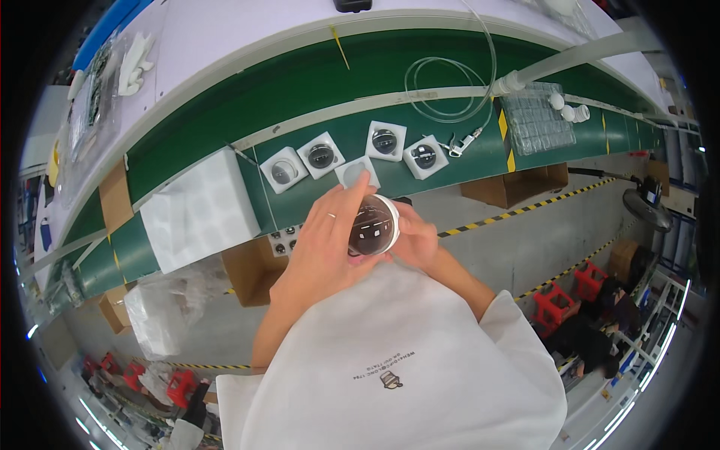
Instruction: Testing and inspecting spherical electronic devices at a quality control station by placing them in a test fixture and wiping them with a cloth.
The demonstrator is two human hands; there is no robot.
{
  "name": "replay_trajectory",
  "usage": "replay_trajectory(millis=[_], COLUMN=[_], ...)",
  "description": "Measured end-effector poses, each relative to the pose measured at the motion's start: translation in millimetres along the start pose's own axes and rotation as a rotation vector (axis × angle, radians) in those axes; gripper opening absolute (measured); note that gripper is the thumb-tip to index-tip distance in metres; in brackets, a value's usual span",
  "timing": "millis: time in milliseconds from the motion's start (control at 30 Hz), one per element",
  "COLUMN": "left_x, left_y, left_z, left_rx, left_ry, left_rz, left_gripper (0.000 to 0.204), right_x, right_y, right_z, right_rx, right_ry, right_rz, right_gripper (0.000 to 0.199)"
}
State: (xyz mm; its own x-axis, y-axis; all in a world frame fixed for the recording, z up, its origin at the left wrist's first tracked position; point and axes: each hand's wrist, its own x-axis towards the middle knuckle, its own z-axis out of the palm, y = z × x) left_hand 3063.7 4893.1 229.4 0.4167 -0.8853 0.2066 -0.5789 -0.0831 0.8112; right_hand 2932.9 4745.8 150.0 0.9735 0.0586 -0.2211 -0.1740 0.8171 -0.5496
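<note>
Both the left hand (pixel 330 232) and the right hand (pixel 415 238) grasp a round dome (pixel 373 225) at picture centre, above the green belt's (pixel 300 82) near edge. On the belt at 12 o'clock sit 4 white units (pixel 385 140), with a foam block (pixel 199 210) at 9 o'clock. Striped floor tape (pixel 517 210) runs at 3 o'clock.

A factory assembly line is being shown: a green conveyor belt (pixel 315 82) is carrying white-framed parts (pixel 321 155) across the upper frame, above yellow-black floor tape (pixel 525 206).
</note>
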Motion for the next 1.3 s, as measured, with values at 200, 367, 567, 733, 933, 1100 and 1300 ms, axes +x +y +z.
replay_trajectory(millis=[200,367,567,733,933,1100,1300], left_x=[13,23,31,34,33,41,38], left_y=[-7,-12,-9,-1,-60,-169,-238], left_z=[6,11,20,29,47,85,128], left_rx=[-0.020,-0.074,-0.144,-0.198,-0.148,0.088,0.394], left_ry=[-0.068,-0.133,-0.144,-0.136,0.049,-0.022,-0.540], left_rz=[-0.085,-0.158,-0.199,-0.222,-0.233,-0.262,0.029], left_gripper=[0.108,0.109,0.106,0.104,0.095,0.089,0.089], right_x=[-1,-3,-9,-17,-25,-46,-73], right_y=[-7,-5,4,9,-16,-27,-8], right_z=[-7,-12,-31,-39,-58,-86,-108], right_rx=[0.002,0.041,0.153,0.306,-0.100,-0.174,-0.068], right_ry=[0.099,0.152,0.116,0.004,0.238,0.484,0.670], right_rz=[-0.009,-0.028,-0.054,-0.142,-0.112,-0.186,-0.269], right_gripper=[0.078,0.074,0.072,0.069,0.055,0.049,0.037])
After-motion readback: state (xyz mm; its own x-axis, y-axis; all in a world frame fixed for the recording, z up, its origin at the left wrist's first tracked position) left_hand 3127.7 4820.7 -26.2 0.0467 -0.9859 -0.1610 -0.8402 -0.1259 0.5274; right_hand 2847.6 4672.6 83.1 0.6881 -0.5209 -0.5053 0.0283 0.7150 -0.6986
